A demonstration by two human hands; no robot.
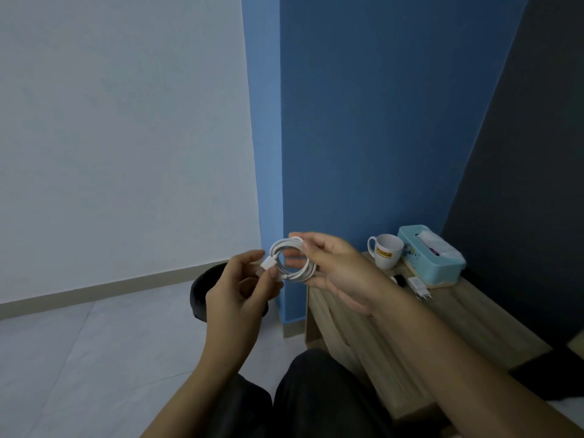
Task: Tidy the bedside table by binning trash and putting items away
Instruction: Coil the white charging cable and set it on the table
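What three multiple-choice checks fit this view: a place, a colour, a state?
1. Where is the white mug?
A) on the floor
B) on the bedside table, beside the tissue box
C) in a drawer

2. What colour is the tissue box?
A) red
B) black
C) light blue

3. How is the white cable?
A) coiled, held in both hands
B) stretched flat on the table
C) plugged into the wall

Answers:
1 B: it stands on the wooden top next to the box.
2 C: its casing is pale blue.
3 A: the right hand holds the loops and the left hand pinches the connector end.
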